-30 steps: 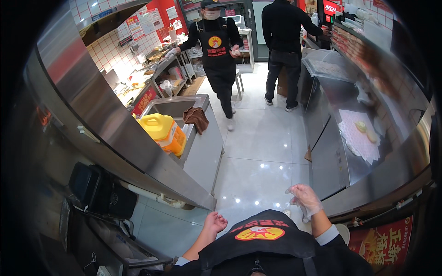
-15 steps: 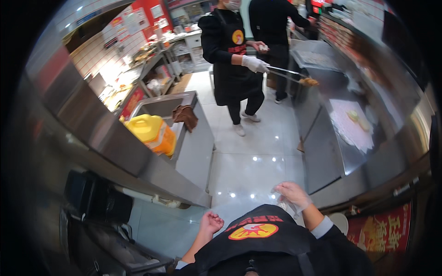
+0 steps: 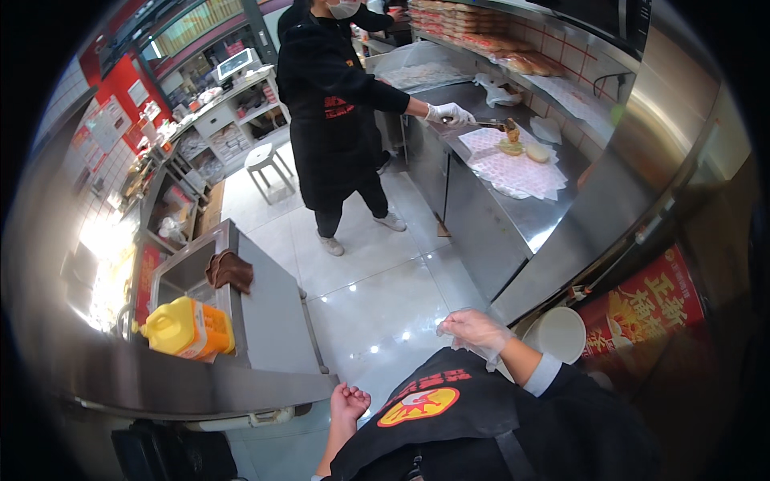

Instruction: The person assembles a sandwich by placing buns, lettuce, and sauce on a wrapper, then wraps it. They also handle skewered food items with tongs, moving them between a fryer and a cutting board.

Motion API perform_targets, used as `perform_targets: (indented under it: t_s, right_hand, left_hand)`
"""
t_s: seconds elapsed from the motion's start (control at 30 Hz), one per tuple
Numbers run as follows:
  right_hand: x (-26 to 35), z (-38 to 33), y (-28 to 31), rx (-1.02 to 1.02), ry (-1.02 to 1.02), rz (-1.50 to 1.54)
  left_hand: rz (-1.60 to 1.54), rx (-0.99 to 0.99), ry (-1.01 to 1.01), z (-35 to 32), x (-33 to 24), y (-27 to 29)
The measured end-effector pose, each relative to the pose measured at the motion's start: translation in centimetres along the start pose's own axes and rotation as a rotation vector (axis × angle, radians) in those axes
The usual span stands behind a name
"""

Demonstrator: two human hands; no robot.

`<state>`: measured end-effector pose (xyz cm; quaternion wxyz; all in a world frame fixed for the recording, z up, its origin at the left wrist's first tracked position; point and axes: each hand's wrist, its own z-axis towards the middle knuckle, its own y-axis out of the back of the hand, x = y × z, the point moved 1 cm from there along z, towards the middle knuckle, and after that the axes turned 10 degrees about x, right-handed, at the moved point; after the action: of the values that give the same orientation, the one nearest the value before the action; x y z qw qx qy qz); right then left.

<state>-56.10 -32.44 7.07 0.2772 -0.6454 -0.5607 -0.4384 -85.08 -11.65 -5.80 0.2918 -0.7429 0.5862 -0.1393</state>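
Observation:
My left hand is bare, its fingers curled into a loose fist beside my black apron; nothing shows in it. A clear plastic glove covers my right hand, which is in front of my waist with fingers bent inward. Whether those fingers grip anything is hidden by the loose plastic. Ahead, a co-worker's white-gloved hand holds metal tongs with a browned fried piece at their tips. Below it, a lettuce-topped bun half and another bun half rest on wrapping paper.
A steel counter runs along the right, with packed buns shelved above. At left, a yellow jug and a brown cloth are by a sink. A white bucket stands near my right arm; a white stool is farther off.
My view has turned to the right. The co-worker has brought the fried piece in the tongs over the wrapping paper and bun. My hands stay in nearly the same pose.

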Motion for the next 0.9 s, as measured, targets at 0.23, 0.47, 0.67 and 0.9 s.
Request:
perform_targets:
  t_s: [0.23, 0.47, 0.67, 0.9]
  right_hand:
    - [-2.0, 0.4, 7.3, -0.268, 0.065, 0.173]
    - [-2.1, 7.1, 22.9, -1.008, 0.474, 0.418]
    - [-5.8, 14.3, 47.5, -1.936, 0.485, 0.355]
    - [-7.8, 14.2, 61.2, -1.612, -0.538, 0.029]
  left_hand:
    - [0.103, 0.035, 0.139, 5.5, 0.5, -7.6]
    - [0.193, -0.069, 0.112, 11.8, -1.5, -15.0]
    - [0.271, -0.094, 0.048, 17.7, -2.9, -26.4]
    - [0.307, 0.002, 0.092, 24.3, -0.7, -38.3]
